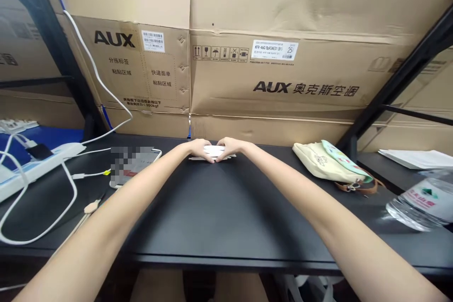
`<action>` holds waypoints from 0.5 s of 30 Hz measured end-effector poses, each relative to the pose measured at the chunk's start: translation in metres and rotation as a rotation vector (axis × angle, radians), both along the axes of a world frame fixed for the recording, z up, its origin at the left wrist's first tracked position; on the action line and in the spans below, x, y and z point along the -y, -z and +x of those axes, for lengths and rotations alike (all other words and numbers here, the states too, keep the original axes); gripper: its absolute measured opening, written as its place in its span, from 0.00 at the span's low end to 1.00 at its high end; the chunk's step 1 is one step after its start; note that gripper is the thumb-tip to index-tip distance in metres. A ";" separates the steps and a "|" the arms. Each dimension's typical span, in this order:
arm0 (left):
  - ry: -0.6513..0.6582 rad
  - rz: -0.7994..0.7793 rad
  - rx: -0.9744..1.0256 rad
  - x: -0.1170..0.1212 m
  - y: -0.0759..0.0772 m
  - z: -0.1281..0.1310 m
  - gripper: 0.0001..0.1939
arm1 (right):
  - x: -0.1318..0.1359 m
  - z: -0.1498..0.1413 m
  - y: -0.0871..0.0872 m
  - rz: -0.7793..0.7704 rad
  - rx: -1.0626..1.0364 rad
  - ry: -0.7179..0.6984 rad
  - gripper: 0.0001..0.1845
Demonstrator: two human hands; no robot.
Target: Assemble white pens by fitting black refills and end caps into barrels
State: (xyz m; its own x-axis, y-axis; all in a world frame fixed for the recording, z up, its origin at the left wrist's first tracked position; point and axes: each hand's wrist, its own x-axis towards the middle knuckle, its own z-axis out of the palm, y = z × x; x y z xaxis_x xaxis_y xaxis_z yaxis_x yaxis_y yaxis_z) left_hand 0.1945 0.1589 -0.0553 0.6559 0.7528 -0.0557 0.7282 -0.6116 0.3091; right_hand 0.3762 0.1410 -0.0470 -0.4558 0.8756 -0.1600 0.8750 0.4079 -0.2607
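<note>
Both my arms reach across the black table (212, 207) to a small stack of white flat pieces (213, 151) at its back edge. My left hand (200, 149) curls around the stack's left side, and my right hand (227, 147) around its right side. The thumbs nearly meet at the front of it. Thin white edges stick out beneath the fingers on both sides. What exactly the pieces are is too small to tell, and the fingers cover much of them.
Cardboard boxes (304, 66) stand behind the table. At left lie a power strip (67, 153), white cables and a phone-like device (139, 163). A cream pouch (318, 163), a water bottle (424, 200) and white papers (417, 158) are at right. Black metal posts (399, 75) slant up both sides.
</note>
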 end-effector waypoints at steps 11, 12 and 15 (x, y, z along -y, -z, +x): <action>-0.051 0.208 0.138 0.026 0.017 -0.001 0.26 | 0.036 -0.003 0.016 0.277 0.043 -0.036 0.17; -0.053 0.203 0.149 0.029 0.017 -0.003 0.28 | 0.040 -0.001 0.019 0.282 0.025 -0.050 0.18; -0.059 0.060 0.218 0.034 0.015 -0.013 0.37 | 0.043 0.006 0.019 0.219 -0.097 -0.081 0.22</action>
